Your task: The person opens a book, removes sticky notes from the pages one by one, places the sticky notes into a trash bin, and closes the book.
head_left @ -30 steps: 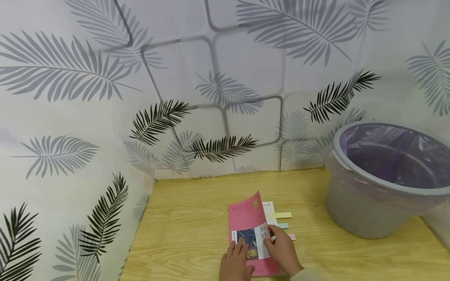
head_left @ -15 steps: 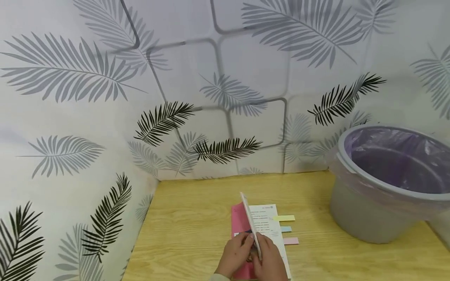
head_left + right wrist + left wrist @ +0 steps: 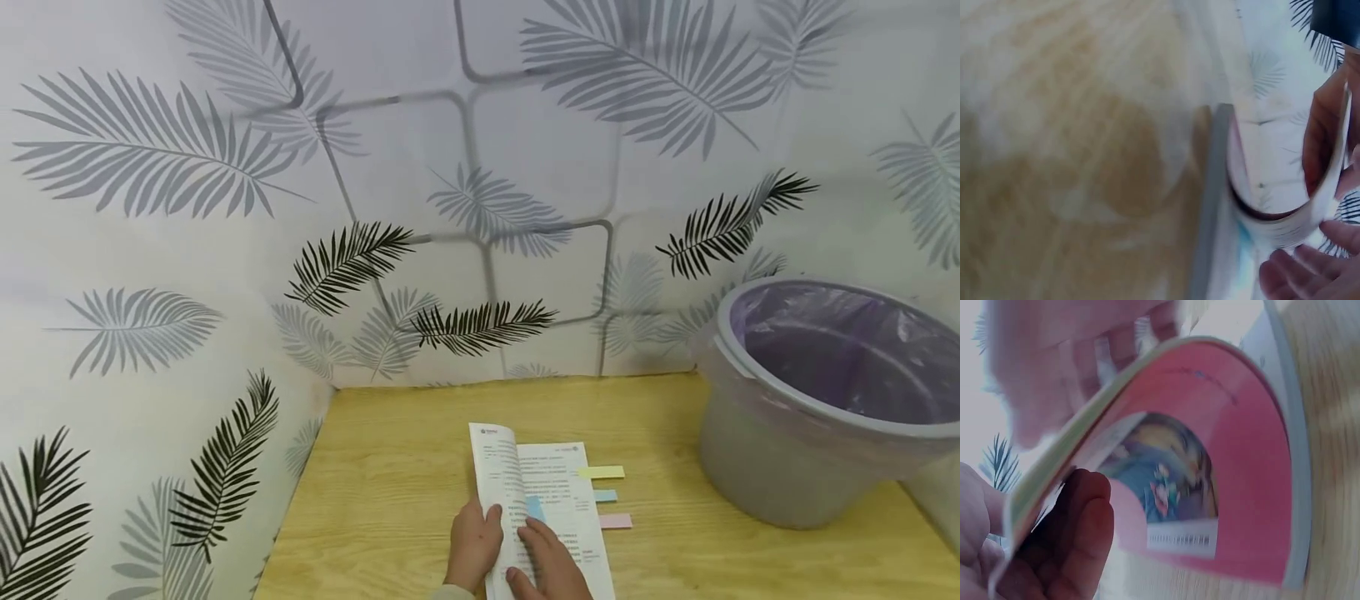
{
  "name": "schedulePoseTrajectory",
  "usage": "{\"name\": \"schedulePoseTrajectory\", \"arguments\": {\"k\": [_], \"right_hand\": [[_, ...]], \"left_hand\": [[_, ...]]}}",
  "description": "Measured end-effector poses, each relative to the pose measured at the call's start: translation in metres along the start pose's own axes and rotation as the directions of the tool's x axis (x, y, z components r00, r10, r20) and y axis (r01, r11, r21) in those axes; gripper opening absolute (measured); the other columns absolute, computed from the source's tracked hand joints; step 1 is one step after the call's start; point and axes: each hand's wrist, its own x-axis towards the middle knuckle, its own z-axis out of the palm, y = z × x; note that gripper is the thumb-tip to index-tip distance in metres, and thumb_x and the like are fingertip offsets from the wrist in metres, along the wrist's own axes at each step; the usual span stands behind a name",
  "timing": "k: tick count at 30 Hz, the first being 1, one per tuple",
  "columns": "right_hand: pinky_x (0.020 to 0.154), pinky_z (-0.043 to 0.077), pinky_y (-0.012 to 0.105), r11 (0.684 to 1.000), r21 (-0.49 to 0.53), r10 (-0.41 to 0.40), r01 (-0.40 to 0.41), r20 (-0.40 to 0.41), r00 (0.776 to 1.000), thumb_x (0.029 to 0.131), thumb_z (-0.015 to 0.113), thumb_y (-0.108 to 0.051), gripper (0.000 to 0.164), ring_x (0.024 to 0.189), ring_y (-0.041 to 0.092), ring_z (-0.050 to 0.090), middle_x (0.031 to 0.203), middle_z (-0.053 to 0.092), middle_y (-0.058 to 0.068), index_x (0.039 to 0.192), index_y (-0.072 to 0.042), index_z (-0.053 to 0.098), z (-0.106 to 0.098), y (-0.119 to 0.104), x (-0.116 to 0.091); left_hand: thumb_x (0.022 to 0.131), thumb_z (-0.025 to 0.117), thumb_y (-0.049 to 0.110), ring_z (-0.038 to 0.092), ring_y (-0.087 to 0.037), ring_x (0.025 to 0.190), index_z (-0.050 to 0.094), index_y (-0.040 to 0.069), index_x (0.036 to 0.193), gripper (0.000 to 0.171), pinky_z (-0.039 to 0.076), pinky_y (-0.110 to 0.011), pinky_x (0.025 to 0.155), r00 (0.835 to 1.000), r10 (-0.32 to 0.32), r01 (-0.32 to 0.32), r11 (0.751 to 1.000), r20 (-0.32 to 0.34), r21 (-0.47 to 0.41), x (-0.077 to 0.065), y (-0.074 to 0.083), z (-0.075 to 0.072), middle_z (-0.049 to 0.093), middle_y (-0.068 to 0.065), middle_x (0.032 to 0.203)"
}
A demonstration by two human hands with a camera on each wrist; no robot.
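A paperback book (image 3: pixel 551 467) lies open on the table, its front part lifted and curved up at the left. My left hand (image 3: pixel 474 542) pinches that part's left edge, thumb over the printed page and fingers behind. The left wrist view shows the pink cover (image 3: pixel 1250 456) with a picture on it, bent over, with left-hand fingers (image 3: pixel 1085 537) against it. My right hand (image 3: pixel 551 562) touches the raised pages near the fold with loosely bent fingers. In the right wrist view, the right fingers (image 3: pixel 1304 269) lie beside the curled pages (image 3: pixel 1279 231). A blue sticky tab (image 3: pixel 535 508) shows on the page.
Yellow (image 3: pixel 606 472), blue (image 3: pixel 606 496) and pink sticky tabs (image 3: pixel 617 521) jut from the book's right edge. A grey bucket (image 3: pixel 772 458) with a purple liner stands on the wooden table (image 3: pixel 390 467) at the right. Feather-patterned covering (image 3: pixel 420 167) lines the walls behind and left.
First the pink cover lay nearly closed under both hands. Then the cover and pages were raised upright between the hands. Now they lean left in the left hand, with printed pages showing.
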Motion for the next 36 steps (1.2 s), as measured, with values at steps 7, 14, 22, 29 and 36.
{"name": "schedulePoseTrajectory", "arguments": {"k": [7,14,22,29,36], "right_hand": [[0.101,0.038,0.062,0.988,0.031,0.146,-0.148,0.073,0.987,0.091,0.059,-0.039,0.061,0.124,0.043,0.047,0.137,0.049,0.022,0.138,-0.004,0.042,0.003,0.005,-0.005],[0.099,0.041,0.057,0.995,-0.06,0.077,-0.077,0.011,0.997,0.089,0.063,-0.035,0.059,0.119,0.039,0.051,0.131,0.053,0.021,0.133,-0.001,0.045,0.012,0.01,-0.004],[0.091,0.049,0.051,0.984,-0.177,-0.013,0.01,-0.018,1.0,0.083,0.069,-0.029,0.057,0.112,0.034,0.058,0.128,0.057,0.016,0.13,-0.005,0.049,0.021,0.014,-0.004],[0.085,0.053,0.046,0.962,-0.262,-0.096,0.081,-0.043,0.994,0.084,0.067,-0.026,0.055,0.107,0.03,0.06,0.125,0.059,0.014,0.131,-0.002,0.048,0.023,0.019,-0.002],[0.078,0.053,0.05,0.989,-0.087,0.121,-0.117,0.043,0.992,0.088,0.063,-0.039,0.061,0.094,0.036,0.065,0.116,0.065,0.021,0.131,0.001,0.047,0.017,0.018,-0.005]], "left_hand": [[0.089,0.06,0.02,0.063,-0.031,0.097,0.047,-0.003,0.129,0.048,0.052,-0.048,0.085,0.994,-0.102,0.103,0.995,-0.023,0.016,0.003,-0.001,-0.007,0.065,-0.02,0.11],[0.081,0.071,0.024,0.063,-0.033,0.098,0.039,-0.006,0.133,0.068,0.052,-0.049,0.083,0.986,-0.146,0.153,0.985,-0.08,0.082,-0.008,-0.004,0.002,0.063,-0.024,0.112],[0.074,0.072,0.01,0.041,-0.045,0.121,0.035,-0.001,0.143,0.079,0.043,-0.059,0.089,0.967,0.158,-0.061,0.904,-0.199,0.422,-0.019,-0.011,0.01,0.035,-0.028,0.142],[0.07,0.068,-0.001,0.04,-0.038,0.128,0.065,0.015,0.116,0.049,0.045,-0.056,0.092,0.879,0.469,-0.414,0.653,0.091,0.634,-0.019,-0.006,0.009,0.049,-0.011,0.138],[0.081,0.064,0.04,0.039,-0.04,0.129,0.062,0.012,0.12,0.048,0.043,-0.058,0.091,0.89,0.443,-0.419,0.7,0.108,0.578,-0.021,-0.009,0.007,0.047,-0.013,0.141]]}}
